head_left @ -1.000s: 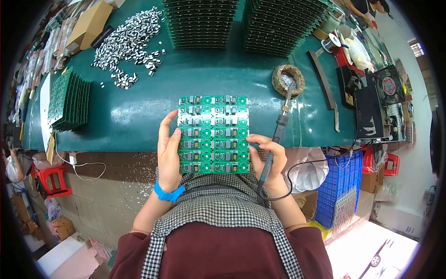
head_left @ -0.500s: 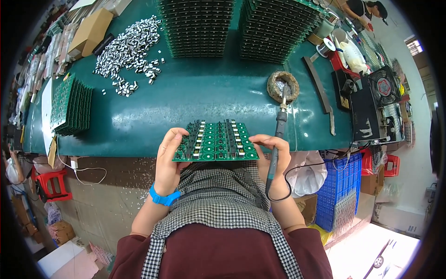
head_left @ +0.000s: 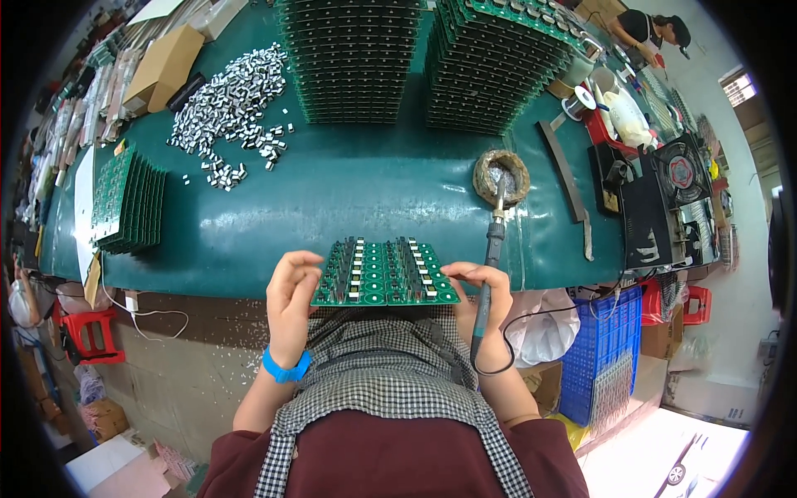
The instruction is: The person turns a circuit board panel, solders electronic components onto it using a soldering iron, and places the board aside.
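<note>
A green circuit board panel point(head_left: 386, 274) with rows of white and black components is tilted at the table's front edge, before my apron. My left hand point(head_left: 292, 286), with a blue band at the wrist, is beside its left edge, fingers loosely bent and apart from it. The fingertips of my right hand point(head_left: 486, 295) rest on the panel's right edge. That same hand also holds a soldering iron point(head_left: 494, 241) between its fingers, handle lying across the hand. Its tip reaches over a round, crusted bowl point(head_left: 519, 195) with shiny metal inside. The right thumb is partly hidden.
Tall board stacks point(head_left: 353, 66) stand at the back; a smaller stack point(head_left: 129, 199) is at the left. Small silver components point(head_left: 228, 100) lie heaped at the back left. A metal bar point(head_left: 564, 170), a solder spool point(head_left: 581, 101) and a fan point(head_left: 685, 170) are right. Another person point(head_left: 643, 37) works far right.
My left hand has loosened and drawn left, away from the panel's edge. The right hand still has the iron and touches the panel. The whole view has shifted slightly downward.
</note>
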A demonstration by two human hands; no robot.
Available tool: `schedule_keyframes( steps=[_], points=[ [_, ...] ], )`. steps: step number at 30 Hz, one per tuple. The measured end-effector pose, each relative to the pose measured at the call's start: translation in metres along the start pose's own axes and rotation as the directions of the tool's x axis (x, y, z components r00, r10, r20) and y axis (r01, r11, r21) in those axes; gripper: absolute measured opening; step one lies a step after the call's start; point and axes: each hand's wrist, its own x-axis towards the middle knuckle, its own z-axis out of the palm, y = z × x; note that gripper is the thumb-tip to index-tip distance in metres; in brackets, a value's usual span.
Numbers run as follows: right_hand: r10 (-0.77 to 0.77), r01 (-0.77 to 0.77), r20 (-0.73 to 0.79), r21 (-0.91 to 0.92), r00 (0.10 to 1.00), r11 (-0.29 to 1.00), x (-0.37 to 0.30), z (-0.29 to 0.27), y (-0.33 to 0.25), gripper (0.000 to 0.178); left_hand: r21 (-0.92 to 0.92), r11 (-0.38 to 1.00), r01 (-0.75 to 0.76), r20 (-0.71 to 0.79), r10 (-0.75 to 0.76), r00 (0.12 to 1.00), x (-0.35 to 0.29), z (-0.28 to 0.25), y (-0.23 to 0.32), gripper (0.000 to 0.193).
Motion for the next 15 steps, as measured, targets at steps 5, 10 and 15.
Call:
schedule_keyframes(
  steps=[5,10,15],
  points=[
    [0.02,-0.02,0.009,0.004,1.0,1.0,0.0,0.0,0.0,0.033,0.091,0.959,-0.267,0.055,0.263,0.963,-0.003,-0.009,-0.011,0.013],
    [0.0,0.0,0.002,0.017,1.0,1.0,-0.001,0.001,0.0,0.034,0.146,0.917,-0.371,0.109,0.358,0.927,-0.004,-0.011,-0.015,0.012],
    [0.012,-0.011,0.03,-0.01,0.999,1.0,0.0,-0.001,-0.002,0.034,0.134,0.923,-0.36,0.093,0.35,0.932,-0.003,-0.01,-0.016,0.013]
  ],
)
